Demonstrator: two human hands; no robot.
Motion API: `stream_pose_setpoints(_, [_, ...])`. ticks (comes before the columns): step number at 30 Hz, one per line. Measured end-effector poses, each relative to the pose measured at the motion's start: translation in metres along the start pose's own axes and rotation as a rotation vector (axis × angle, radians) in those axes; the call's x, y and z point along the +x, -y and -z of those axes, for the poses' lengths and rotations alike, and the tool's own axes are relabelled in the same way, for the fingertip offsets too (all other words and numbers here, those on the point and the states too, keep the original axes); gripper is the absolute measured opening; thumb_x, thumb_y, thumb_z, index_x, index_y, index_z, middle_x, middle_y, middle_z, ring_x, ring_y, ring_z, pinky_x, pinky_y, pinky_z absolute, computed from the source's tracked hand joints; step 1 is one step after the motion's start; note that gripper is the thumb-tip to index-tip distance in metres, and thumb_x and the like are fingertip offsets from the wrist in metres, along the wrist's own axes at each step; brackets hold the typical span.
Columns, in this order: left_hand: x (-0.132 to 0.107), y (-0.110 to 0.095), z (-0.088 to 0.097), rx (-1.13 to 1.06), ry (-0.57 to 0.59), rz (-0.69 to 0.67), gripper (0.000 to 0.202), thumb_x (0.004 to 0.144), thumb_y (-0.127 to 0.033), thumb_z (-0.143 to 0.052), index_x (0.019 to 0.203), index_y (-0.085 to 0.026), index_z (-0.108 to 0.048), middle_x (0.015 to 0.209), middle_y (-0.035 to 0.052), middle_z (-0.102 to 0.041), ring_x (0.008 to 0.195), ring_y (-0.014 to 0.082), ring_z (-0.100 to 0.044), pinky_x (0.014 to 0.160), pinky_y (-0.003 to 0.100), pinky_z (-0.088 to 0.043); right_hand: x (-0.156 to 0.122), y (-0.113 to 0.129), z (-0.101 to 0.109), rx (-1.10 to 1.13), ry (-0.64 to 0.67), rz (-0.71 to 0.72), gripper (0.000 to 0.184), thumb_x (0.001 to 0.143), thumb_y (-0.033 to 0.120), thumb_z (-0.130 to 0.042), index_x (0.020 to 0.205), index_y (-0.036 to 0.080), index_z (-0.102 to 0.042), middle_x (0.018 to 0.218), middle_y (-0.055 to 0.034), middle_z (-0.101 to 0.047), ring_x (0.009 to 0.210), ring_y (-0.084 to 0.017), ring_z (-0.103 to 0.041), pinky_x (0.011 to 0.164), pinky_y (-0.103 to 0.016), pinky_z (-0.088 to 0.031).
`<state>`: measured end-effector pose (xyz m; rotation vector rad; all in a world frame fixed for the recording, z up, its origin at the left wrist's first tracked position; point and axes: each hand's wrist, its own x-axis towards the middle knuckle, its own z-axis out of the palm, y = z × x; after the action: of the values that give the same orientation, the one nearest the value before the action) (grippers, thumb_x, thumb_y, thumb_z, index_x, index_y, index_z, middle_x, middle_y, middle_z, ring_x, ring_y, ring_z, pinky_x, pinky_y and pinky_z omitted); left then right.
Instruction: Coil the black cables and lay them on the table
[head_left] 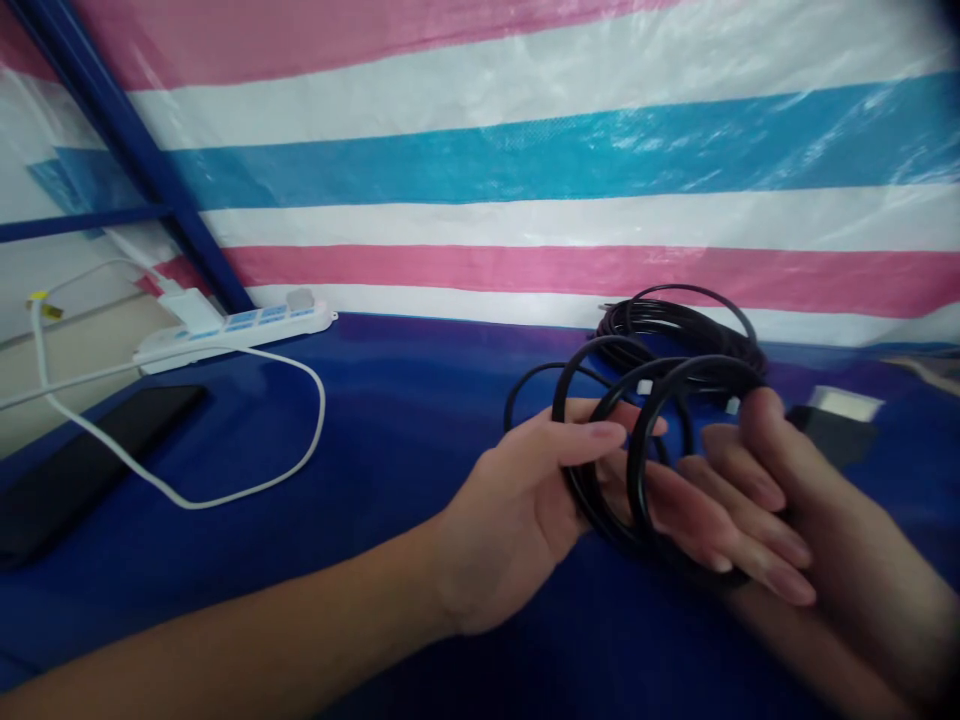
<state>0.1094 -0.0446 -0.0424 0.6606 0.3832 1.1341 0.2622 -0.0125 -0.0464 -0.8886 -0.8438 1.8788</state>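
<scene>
My left hand (525, 490) holds several loops of a black HDMI cable (639, 450), its thumb across the near loop and its fingers stretched through the coil. At the right side of the loops, my right hand (795, 510) pinches the cable between thumb and bent forefinger. Just beyond the right hand shows a blurred HDMI plug (844, 415) with a silver tip and black body; whether that hand holds it I cannot tell. A thinner stretch of cable curves out behind my left hand.
Behind my hands lies another coil of black cable (675, 325) on the blue table (360, 420). At the left are a white power strip (277, 322) with a plugged-in charger (196, 308), a looping white cable (321, 400) and a flat black device (97, 460). A striped plastic sheet (480, 165) hangs behind.
</scene>
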Motion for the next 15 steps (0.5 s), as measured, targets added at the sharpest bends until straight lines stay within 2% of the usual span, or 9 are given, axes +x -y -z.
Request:
stream_pose_setpoints(4, [-0.005,0.001,0.000,0.043,0.099,0.067,0.019,0.077,-0.015,-0.059,0.096,-0.019,-0.062,0.072,0.0014,-0.067,0.076,0.0123,-0.065,0.088,0.028,-0.046,0.002,-0.004,0.004,-0.026,-0.081,-0.015,0.060,0.064,0.059,-0.073,0.053,0.017,-0.032,0.034,0.0058,-0.025,0.028,-0.005,-0.026,0.034,-0.019,-0.037])
stream_pose_setpoints(6, [-0.006,0.003,0.001,0.113,0.131,0.140,0.012,0.082,-0.013,-0.054,0.091,-0.017,-0.062,0.061,-0.0011,-0.063,0.071,0.0100,-0.064,0.087,0.027,-0.046,0.001,-0.007,0.007,-0.096,-0.081,-0.072,0.061,0.062,0.065,-0.071,0.051,0.017,-0.034,0.033,0.0046,-0.027,0.027,-0.007,-0.030,0.034,-0.020,-0.038])
stream_pose_setpoints(8, [-0.008,0.003,0.002,0.156,0.142,0.204,0.014,0.087,-0.014,-0.047,0.087,-0.016,-0.061,0.047,-0.0045,-0.054,0.057,0.0074,-0.060,0.080,0.023,-0.045,-0.001,-0.010,0.010,-0.181,-0.064,-0.165,0.061,0.062,0.068,-0.068,0.049,0.017,-0.036,0.033,0.0040,-0.027,0.030,-0.008,-0.033,0.039,-0.024,-0.043])
stream_pose_setpoints(11, [-0.011,-0.004,0.000,0.177,0.077,0.239,0.014,0.086,-0.016,-0.046,0.085,-0.015,-0.060,0.038,-0.0068,-0.046,0.037,0.0054,-0.046,0.060,0.019,-0.045,-0.003,-0.015,0.016,-0.289,-0.002,-0.269,0.057,0.066,0.065,-0.067,0.052,0.017,-0.040,0.035,0.0059,-0.019,0.035,-0.007,-0.028,0.043,-0.023,-0.039])
stream_pose_setpoints(13, [-0.013,-0.008,-0.004,0.205,-0.008,0.290,0.013,0.083,-0.018,-0.050,0.077,-0.013,-0.060,0.036,-0.0077,-0.038,0.031,0.0043,-0.034,0.046,0.017,-0.039,-0.003,-0.015,0.017,-0.368,0.085,-0.326,0.056,0.065,0.065,-0.067,0.055,0.017,-0.041,0.036,0.0074,-0.015,0.037,-0.005,-0.021,0.040,-0.019,-0.028])
stream_pose_setpoints(15, [-0.014,-0.009,-0.008,0.227,-0.088,0.373,0.013,0.081,-0.019,-0.051,0.072,-0.014,-0.059,0.037,-0.0093,-0.030,0.031,0.0026,-0.024,0.038,0.014,-0.031,-0.004,-0.013,0.015,-0.463,0.146,-0.381,0.059,0.062,0.070,-0.065,0.055,0.017,-0.041,0.037,0.0082,-0.014,0.035,-0.003,-0.016,0.038,-0.018,-0.016])
